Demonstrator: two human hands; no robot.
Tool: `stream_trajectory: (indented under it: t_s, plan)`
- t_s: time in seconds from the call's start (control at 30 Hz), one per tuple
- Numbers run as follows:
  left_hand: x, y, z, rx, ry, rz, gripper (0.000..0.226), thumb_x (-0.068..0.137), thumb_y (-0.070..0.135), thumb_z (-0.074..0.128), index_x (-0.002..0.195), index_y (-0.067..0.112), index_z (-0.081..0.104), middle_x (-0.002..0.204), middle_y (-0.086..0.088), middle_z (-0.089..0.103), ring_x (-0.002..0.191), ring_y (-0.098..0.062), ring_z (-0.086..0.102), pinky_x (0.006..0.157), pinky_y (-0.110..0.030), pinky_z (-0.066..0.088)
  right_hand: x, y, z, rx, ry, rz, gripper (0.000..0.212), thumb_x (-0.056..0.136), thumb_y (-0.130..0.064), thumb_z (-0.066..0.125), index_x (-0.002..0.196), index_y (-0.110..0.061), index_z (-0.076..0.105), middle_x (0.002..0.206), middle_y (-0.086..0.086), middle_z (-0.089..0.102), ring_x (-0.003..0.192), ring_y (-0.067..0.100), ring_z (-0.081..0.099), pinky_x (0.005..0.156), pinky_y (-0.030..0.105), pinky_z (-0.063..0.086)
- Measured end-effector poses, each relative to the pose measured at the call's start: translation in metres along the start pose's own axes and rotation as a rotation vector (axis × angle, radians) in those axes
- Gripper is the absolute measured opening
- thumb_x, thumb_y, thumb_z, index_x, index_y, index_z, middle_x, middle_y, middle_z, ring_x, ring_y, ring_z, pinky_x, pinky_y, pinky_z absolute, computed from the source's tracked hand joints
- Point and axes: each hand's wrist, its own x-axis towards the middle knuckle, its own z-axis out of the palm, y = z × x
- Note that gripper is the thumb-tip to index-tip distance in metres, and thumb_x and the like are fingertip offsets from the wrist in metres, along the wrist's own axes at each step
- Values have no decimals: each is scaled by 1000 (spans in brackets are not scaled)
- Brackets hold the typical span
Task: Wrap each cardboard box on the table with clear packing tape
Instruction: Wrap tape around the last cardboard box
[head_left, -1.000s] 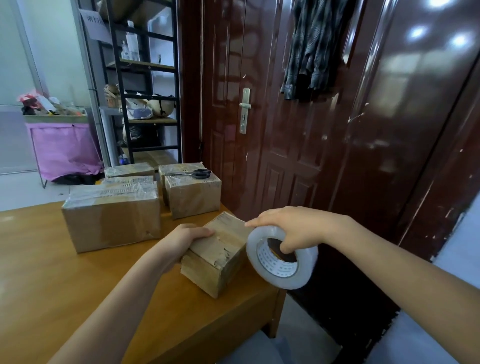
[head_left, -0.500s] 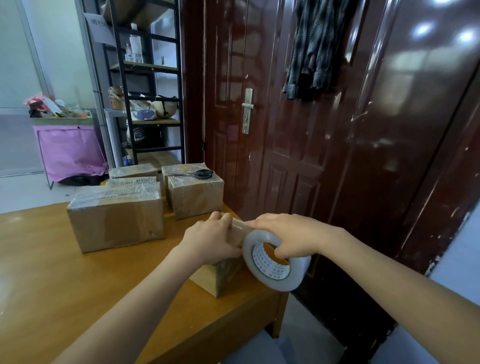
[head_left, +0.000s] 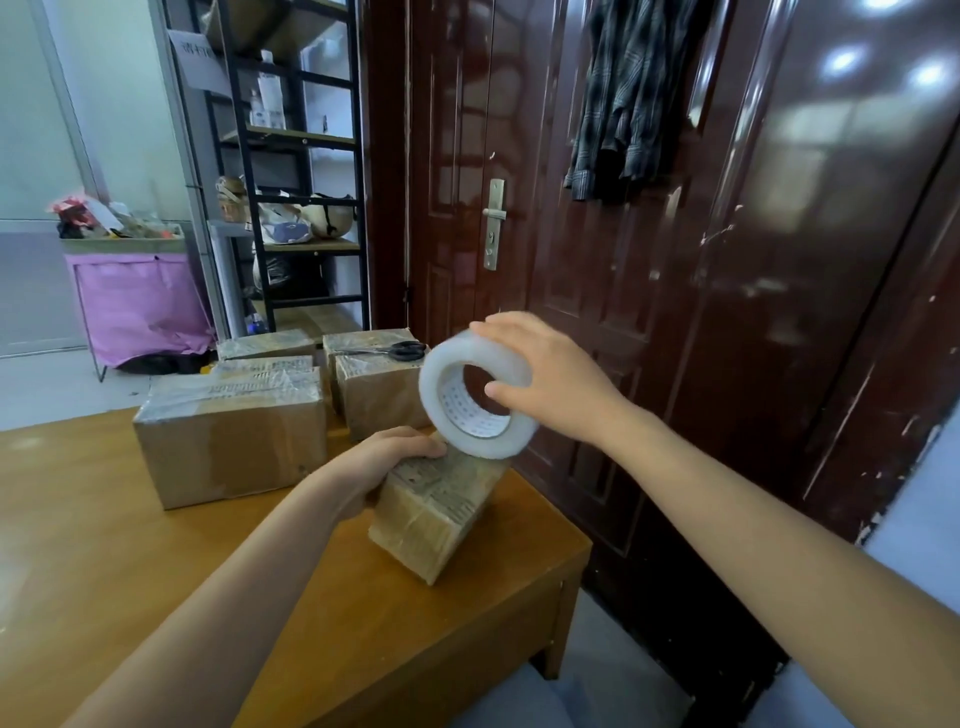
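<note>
1. Right, the wooden table (head_left: 130, 571) fills the lower left, orange-brown and glossy, its near right corner jutting toward the door.
2. Left hand (head_left: 387, 462) grips the top far edge of the small cardboard box (head_left: 434, 512), fingers curled over it; the box sits near the table's right corner, tipped up on one lower edge.
3. Right hand (head_left: 545, 379) holds the roll of clear tape (head_left: 478, 397), fingers over the top of the rim, thumb tucked into the core.
4. The roll hangs in the air just above the far end of that small box, its lower edge touching or almost touching the cardboard; which of the two cannot be told.
5. Further back on the table stands a large taped box (head_left: 231, 436), shiny film showing across its top.
6. Beside it to the right is a medium box (head_left: 379, 400), partly hidden by the roll, with black-handled scissors (head_left: 400, 351) lying on its top.
7. Behind those, a flatter box (head_left: 265, 345) peeks out.
8. Now the room: a dark red-brown panelled door (head_left: 597, 260) with a metal handle plate (head_left: 494, 223) stands just past the table's right edge.
9. A plaid shirt (head_left: 631, 93) hangs high against the door.
10. At left, a black metal shelving rack (head_left: 291, 156) carries bottles and bags.
11. Far left, a pink fabric bin (head_left: 140, 306) sits on a pale floor, heaped with clutter on top.
</note>
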Motion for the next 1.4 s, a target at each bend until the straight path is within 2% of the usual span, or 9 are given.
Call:
stream_trajectory:
  t_s: [0.2,0.27,0.37,0.53,0.83,1.07,1.2,1.3,1.4]
  plan:
    - [-20,7,16,722,384,368,37,85,45,68,100,12,68,88,0,69,82,-16,66,66,-27,52,-2,9,57,164,-17,-51,85,89,-20,67,152,-40,14,160,-18,2,144,21,20,111,37,29]
    - [-21,1,41,1020,383,287,70,87,67,48,124,9,57,115,-9,64,105,-21,61,83,-30,50,0,6,70,139,66,-63,85,88,-17,68,152,-36,16,161,-14,4,142,23,25,109,38,34]
    - [-18,-10,61,1364,444,165,82,98,60,26,151,-3,18,156,-25,23,143,-37,25,117,-43,23,-1,4,74,102,126,-69,80,87,-12,65,151,-31,22,160,-11,7,137,20,34,94,30,43]
    - [-17,-11,65,1408,471,145,76,102,52,23,150,-5,13,157,-27,16,143,-39,22,115,-45,24,0,-2,43,-39,-36,-81,80,83,-11,61,148,-39,24,155,-18,9,107,21,55,72,39,54]
    - [-17,-8,62,1418,439,127,77,101,54,26,151,-3,14,157,-25,17,142,-39,27,112,-45,29,-71,14,-30,-342,-497,53,77,78,-17,63,140,-51,33,137,-26,36,104,4,55,73,25,47]
    - [-15,-3,55,1341,427,172,68,100,54,32,144,2,34,145,-19,42,128,-34,46,101,-40,42,-91,24,-26,-363,-706,133,79,77,-18,61,142,-51,30,141,-27,34,67,-2,49,55,17,33]
    - [-12,13,36,768,277,175,39,98,47,46,91,10,57,86,-5,61,72,-17,58,56,-23,44,-76,14,-34,-349,-640,108,78,79,-18,62,143,-49,30,140,-25,36,68,-23,45,52,17,32]
    - [-12,12,20,298,155,99,34,95,44,56,95,10,61,92,-6,65,80,-18,62,61,-23,46,-65,6,-33,-356,-607,98,77,79,-20,62,143,-49,30,138,-27,37,69,-9,49,55,17,35]
    - [-14,4,13,162,135,72,31,94,40,59,99,10,62,94,-6,65,82,-17,61,62,-23,44,-58,2,-28,-362,-601,93,77,79,-20,62,143,-48,32,140,-27,36,65,-7,44,57,16,33]
